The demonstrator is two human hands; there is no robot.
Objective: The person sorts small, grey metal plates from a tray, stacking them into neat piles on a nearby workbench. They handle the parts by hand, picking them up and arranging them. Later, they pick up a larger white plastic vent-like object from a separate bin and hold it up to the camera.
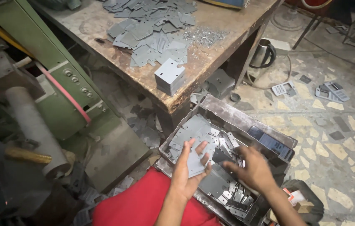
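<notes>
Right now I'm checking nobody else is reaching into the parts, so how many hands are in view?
2. The left hand holds a flat grey metal plate above the tray; the right hand reaches down into the tray's loose plates. No other person's hands show.

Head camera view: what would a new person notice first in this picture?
First, the two hands at the bottom centre: the left hand holds a flat grey metal plate, and the right hand reaches into a metal tray full of similar plates. Next, the worn wooden workbench above carries a heap of grey plates, with a neat stack near its edge.
</notes>
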